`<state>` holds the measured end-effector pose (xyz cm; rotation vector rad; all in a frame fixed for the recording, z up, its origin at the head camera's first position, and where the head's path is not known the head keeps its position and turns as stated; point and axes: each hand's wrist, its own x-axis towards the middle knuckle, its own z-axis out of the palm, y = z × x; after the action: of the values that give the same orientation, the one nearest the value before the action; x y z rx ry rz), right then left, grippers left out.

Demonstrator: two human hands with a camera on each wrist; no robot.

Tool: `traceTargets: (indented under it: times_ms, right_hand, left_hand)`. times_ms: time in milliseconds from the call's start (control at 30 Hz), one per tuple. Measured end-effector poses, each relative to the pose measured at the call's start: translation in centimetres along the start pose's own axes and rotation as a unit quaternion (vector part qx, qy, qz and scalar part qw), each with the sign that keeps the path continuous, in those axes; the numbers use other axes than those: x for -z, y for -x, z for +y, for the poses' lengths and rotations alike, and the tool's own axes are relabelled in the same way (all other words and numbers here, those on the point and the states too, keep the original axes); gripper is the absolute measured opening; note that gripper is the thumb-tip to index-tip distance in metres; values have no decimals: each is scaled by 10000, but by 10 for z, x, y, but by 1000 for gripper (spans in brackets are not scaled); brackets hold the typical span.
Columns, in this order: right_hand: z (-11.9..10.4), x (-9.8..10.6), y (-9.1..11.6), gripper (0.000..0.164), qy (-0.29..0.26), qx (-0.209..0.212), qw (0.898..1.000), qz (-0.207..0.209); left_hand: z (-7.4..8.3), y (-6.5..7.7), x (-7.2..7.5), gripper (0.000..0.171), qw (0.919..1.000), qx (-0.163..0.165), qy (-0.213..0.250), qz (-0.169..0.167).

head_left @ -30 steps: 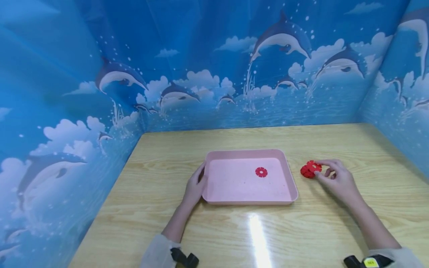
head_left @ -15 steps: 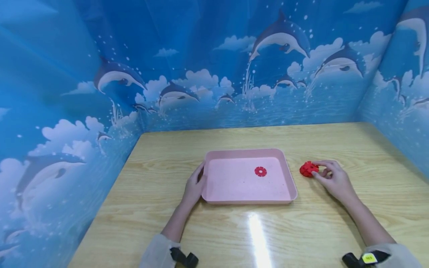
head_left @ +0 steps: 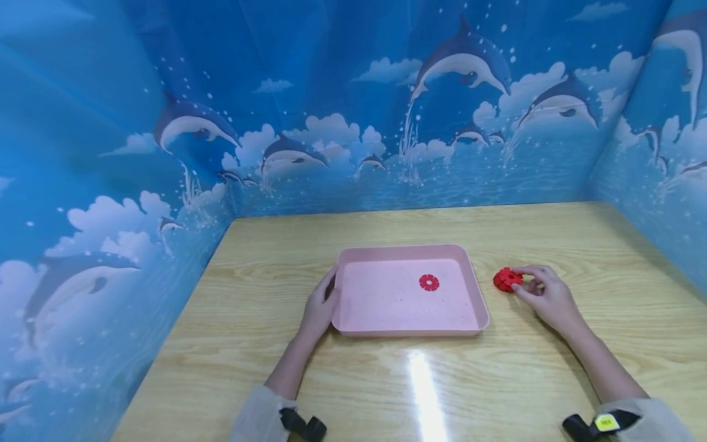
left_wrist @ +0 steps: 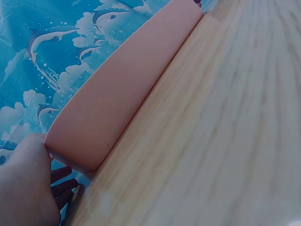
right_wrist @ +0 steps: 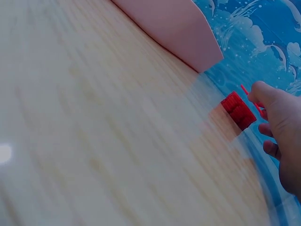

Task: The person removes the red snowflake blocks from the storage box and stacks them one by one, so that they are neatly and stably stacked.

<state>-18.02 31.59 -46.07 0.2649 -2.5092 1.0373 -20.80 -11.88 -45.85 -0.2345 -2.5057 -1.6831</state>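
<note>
My right hand [head_left: 548, 299] pinches a red notched plastic disc [right_wrist: 252, 100] between thumb and fingertips. It holds the disc close over a small stack of red discs [right_wrist: 238, 111] on the table, right of the pink tray [head_left: 397, 330]. In the right wrist view the disc tilts beside the stack's top; whether they touch I cannot tell. One more red disc [head_left: 429, 282] lies flat in the tray, right of its middle. At the tray's left side, my left hand [head_left: 317, 310] holds the wall, its thumb at the rim in the left wrist view and the other fingers lower down.
The wood-grain table [head_left: 276, 258] runs back to a blue dolphin-print backdrop [head_left: 353, 104], which also rises at the left and right. Light glares on the tabletop in front of the tray. Each wrist wears a black camera strap.
My right hand has moved slightly left and lowered the disc, which faced the head camera a second ago, onto or just over the stack. The left hand and tray stay put.
</note>
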Motion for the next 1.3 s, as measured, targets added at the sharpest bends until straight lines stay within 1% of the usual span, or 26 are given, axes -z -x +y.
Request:
traceTargets:
  times_ms: [167,867,1300]
  right_hand:
    - [1,0,1,28,64,-44,9999,-86]
    - [-1,0,1,28,224,-72,9995,-191]
    - [0,-1,1,27,242,-24,9996,-168]
  left_hand:
    - [0,1,0,45,10000,-43,-37,-9]
    - [-2,-1,0,45,9999,32,-94,44]
    - [-2,0,0,46,9999,-20,-146,58]
